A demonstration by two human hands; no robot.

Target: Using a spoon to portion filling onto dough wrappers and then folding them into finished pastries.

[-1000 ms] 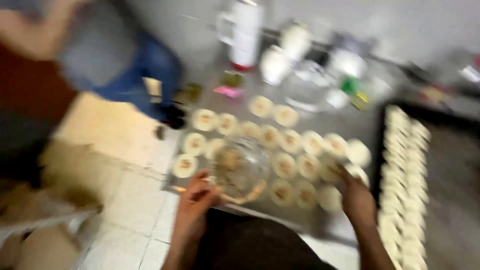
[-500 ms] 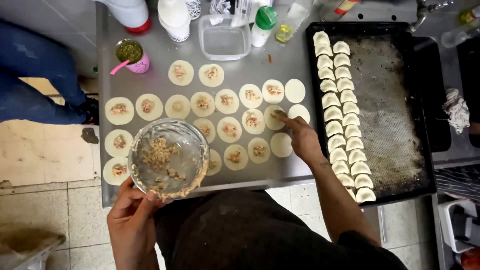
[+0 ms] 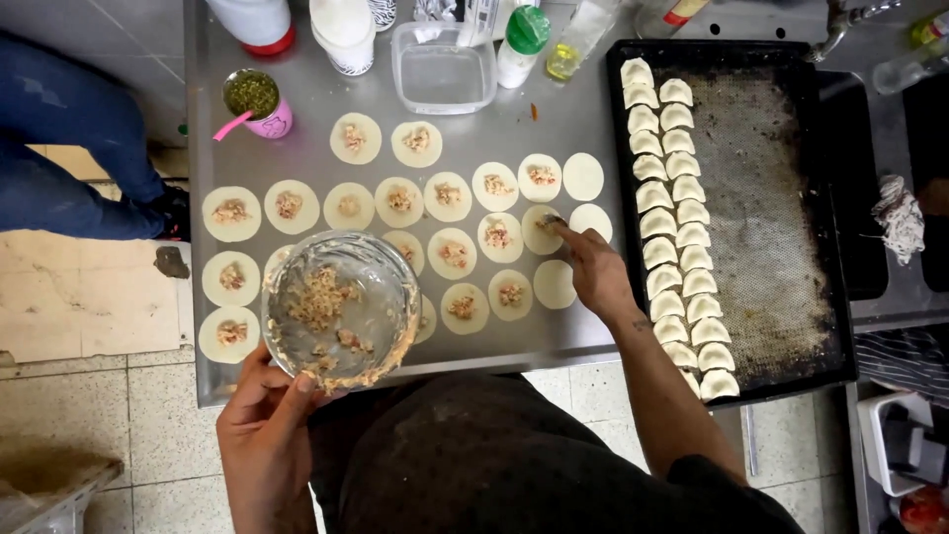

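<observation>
My left hand [image 3: 265, 425] grips the near rim of a clear glass bowl [image 3: 341, 309] smeared with minced filling, held just over the front edge of a steel table [image 3: 297, 109]. Several round dough discs [image 3: 450, 196] lie in rows on the table, most topped with a dab of filling. My right hand [image 3: 593, 269] reaches over them with its fingertips pressed on one disc [image 3: 544, 229], where a bit of filling sits under the fingers. Three discs near it [image 3: 582, 176] are bare.
A dark perforated baking tray [image 3: 771, 198] on the right carries two columns of folded dumplings [image 3: 672, 218]. A pink cup of green sauce [image 3: 255, 101], a clear plastic tub [image 3: 443, 69] and bottles stand at the table's back. Another person's blue-trousered legs [image 3: 59, 148] are at left.
From a blurred swing a second ago the view has settled over the table. In the last half second my right fingertips stayed on the same disc and the bowl barely shifted.
</observation>
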